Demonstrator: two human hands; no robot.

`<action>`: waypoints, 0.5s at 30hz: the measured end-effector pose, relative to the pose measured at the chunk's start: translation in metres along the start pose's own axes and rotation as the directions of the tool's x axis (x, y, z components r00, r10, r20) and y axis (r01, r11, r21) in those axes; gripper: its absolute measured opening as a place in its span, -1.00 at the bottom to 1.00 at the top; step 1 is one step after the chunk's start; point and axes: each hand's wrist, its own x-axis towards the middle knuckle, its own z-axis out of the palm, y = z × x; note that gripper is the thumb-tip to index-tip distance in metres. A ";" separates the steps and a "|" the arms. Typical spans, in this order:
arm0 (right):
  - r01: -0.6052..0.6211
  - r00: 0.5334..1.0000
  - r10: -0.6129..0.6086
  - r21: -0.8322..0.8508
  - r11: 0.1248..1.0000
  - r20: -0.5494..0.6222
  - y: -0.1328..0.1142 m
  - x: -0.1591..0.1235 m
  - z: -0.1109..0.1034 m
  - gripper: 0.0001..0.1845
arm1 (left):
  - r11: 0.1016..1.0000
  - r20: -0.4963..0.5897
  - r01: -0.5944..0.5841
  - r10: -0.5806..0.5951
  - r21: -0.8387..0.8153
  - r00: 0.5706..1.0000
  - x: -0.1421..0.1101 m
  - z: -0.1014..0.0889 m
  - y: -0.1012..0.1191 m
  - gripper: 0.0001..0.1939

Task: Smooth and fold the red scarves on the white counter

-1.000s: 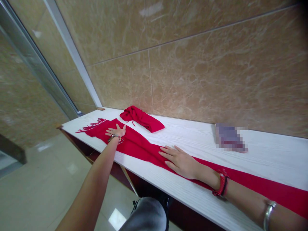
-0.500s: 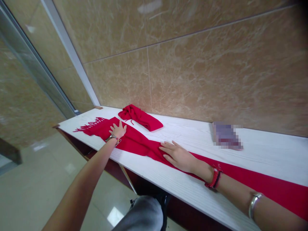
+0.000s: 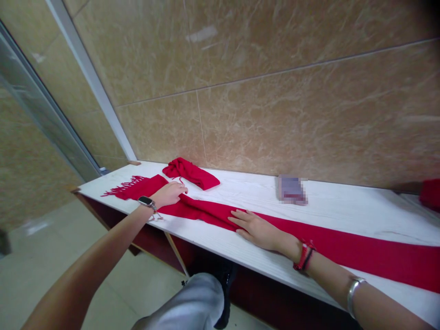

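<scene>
A long red scarf (image 3: 330, 240) with a fringe at its left end stretches along the white tabletop (image 3: 254, 185). Toward that fringed end, my left hand (image 3: 170, 193) is closed, its fingertips pinching the cloth near the far edge, where a fold rises. My right hand (image 3: 257, 229) lies flat on the middle of the scarf, fingers spread and palm down. Behind my left hand rests a second red cloth (image 3: 192, 174), bunched at one end, with thin strands beside it.
A blurred-out flat object (image 3: 292, 189) lies by the tiled wall (image 3: 275, 123). At the far right edge shows another piece of red cloth (image 3: 431, 195). Under the tabletop are open dark red compartments (image 3: 151, 240), and my knee (image 3: 202, 293) is close to them.
My left hand has gone from lying spread on the scarf to pinching its far edge, raising a fold. My right hand stays flat on the cloth. The view has turned somewhat to the right.
</scene>
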 end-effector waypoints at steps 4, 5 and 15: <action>0.038 0.999 -0.037 -0.036 0.999 0.016 0.000 -0.001 0.001 -0.53 | 0.998 0.049 0.042 -0.044 0.047 0.998 -0.023 0.011 0.010 -0.59; 0.042 0.999 -0.042 -0.038 0.998 0.018 0.000 -0.001 0.002 -0.53 | 0.996 0.058 0.061 -0.065 0.057 0.996 -0.027 0.015 0.014 -0.57; 0.117 0.988 -0.126 -0.100 0.988 -0.090 0.002 -0.004 0.001 -0.56 | 0.982 -0.023 0.092 -0.089 0.167 0.996 -0.034 0.019 0.022 -0.66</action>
